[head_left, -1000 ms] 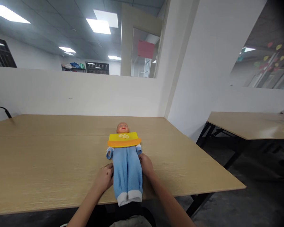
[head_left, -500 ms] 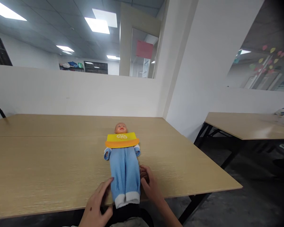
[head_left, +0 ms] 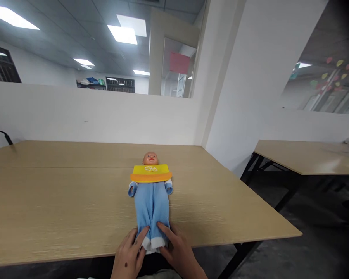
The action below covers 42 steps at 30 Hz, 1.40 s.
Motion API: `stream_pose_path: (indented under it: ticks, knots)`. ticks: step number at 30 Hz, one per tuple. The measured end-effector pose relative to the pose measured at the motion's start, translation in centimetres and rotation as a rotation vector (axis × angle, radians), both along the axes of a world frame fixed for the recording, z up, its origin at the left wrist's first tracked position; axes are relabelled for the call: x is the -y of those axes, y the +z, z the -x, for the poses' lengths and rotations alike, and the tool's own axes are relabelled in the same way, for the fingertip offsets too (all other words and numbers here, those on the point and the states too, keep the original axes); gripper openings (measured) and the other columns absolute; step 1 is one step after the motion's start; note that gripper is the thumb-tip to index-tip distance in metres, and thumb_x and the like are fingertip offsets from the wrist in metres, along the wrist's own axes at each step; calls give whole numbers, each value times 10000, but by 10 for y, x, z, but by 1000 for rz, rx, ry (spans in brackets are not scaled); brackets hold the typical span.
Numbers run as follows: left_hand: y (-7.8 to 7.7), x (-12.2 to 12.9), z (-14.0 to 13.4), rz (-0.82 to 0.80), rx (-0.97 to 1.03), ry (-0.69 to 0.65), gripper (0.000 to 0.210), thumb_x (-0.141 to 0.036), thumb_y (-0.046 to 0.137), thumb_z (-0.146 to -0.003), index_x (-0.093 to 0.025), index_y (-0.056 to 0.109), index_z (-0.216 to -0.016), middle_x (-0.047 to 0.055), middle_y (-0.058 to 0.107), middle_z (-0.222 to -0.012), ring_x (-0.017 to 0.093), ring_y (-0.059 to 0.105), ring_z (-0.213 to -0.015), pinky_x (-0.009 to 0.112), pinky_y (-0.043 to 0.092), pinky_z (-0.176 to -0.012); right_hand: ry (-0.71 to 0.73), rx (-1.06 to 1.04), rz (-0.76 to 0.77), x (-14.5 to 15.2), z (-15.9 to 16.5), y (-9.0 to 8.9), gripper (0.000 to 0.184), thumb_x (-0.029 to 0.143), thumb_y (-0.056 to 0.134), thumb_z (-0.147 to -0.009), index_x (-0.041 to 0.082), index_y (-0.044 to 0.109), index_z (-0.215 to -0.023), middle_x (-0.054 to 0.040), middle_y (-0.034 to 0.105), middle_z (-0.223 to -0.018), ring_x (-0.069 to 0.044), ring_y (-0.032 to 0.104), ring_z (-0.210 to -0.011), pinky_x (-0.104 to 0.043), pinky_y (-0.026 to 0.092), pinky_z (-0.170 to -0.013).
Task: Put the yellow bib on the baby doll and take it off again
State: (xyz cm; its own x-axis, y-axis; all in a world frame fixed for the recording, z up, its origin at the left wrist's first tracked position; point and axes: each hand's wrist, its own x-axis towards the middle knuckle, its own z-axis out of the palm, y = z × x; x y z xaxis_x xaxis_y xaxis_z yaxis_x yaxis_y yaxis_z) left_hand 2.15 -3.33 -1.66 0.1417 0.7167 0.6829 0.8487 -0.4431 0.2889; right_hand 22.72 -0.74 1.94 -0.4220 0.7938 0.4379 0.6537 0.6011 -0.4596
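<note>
A baby doll (head_left: 150, 158) lies on its back on the table, head toward the wall. It wears a yellow bib (head_left: 151, 169) with an orange lower edge over its chest, and light blue trousers (head_left: 151, 201) with white cuffs. My left hand (head_left: 130, 248) grips the left trouser leg near its cuff, index finger on top and thumb by the hem. On the other leg, my right hand (head_left: 177, 246) holds the cloth the same way; some fingers are hidden beside the leg. The cuffs reach the table's front edge.
The wooden table (head_left: 75, 201) meets a white wall with a window at the back. A black cable (head_left: 6, 137) rests at the far left. A second table (head_left: 322, 153) stands to the right, beyond a gap.
Both hands have come inward from beside the legs onto the lower trousers. The trouser legs are drawn closer together and narrower at the bottom. The view has shifted slightly.
</note>
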Motion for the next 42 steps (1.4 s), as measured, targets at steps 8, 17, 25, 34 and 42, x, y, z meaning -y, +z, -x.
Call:
stream_pose_path:
  ticks: [8,17,25,34,42]
  knots:
    - [-9,0,-3,-105,-5,60,465,-118,431,-827,-272,628,-1220,106,677,-1025,227,673,-910,322,583,-720,-32,26,-149,1,6,-12,592,194,706,-697,281,587,-1270,-125,603,-1220,-260,629,-1036,-355,541,-844]
    - [-21,-4,0,-144,-76,64,543,-72,449,-797,-283,571,-1282,99,664,-1054,229,657,-949,312,574,-743,-44,22,-126,2,6,-11,560,169,679,-713,282,590,-1255,-113,615,-1196,-253,643,-988,-354,546,-814]
    - [-9,0,-4,-200,-77,122,521,-44,401,-825,-290,582,-1248,82,664,-1008,205,654,-922,298,562,-752,-53,-53,-149,5,9,-9,514,220,645,-757,278,578,-1264,-99,639,-1135,-239,647,-944,-338,548,-791]
    - [-4,-1,5,-237,-181,120,496,-17,391,-804,-251,592,-1192,90,649,-1010,205,637,-915,280,553,-714,-75,11,-251,4,9,-16,555,338,692,-753,292,564,-1292,-132,615,-1189,-276,636,-964,-388,537,-772]
    - [-4,0,7,-230,-245,125,551,22,379,-755,-238,557,-1207,87,650,-1018,217,630,-922,297,545,-724,-64,75,-298,5,7,-14,539,367,664,-779,278,554,-1300,-139,616,-1184,-276,615,-982,-424,510,-802]
